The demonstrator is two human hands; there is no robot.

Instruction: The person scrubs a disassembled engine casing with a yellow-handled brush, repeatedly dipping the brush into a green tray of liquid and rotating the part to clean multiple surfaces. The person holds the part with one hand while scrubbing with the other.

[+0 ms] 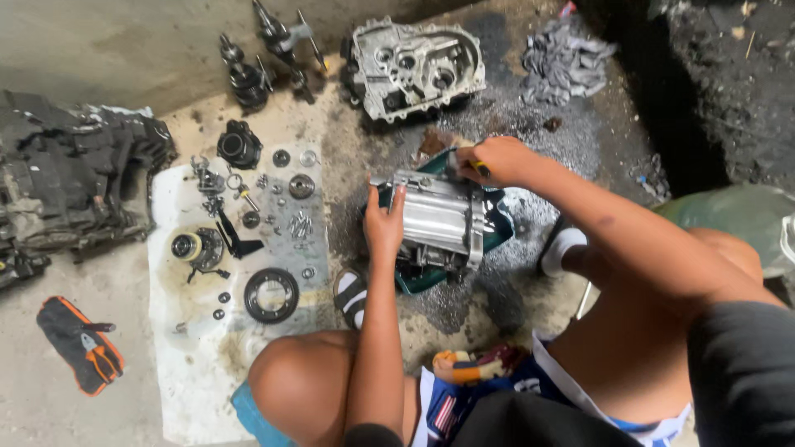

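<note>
A silver metal engine casing (pixel 443 219) rests in a dark green basin (pixel 499 230) on the floor between my knees. My left hand (pixel 383 225) presses flat against the casing's left side. My right hand (pixel 494 161) is closed around a small brush with a yellow handle (pixel 480 168) and holds it at the casing's upper right corner. The brush's head is mostly hidden by my fingers.
A second open engine case half (pixel 414 66) lies at the back, gear shafts (pixel 269 54) to its left, a grey rag (pixel 563 60) to its right. A white sheet (pixel 195 364) carries several gears, bolts and a ring (pixel 271 295). An orange-black tool pouch (pixel 80 343) lies far left.
</note>
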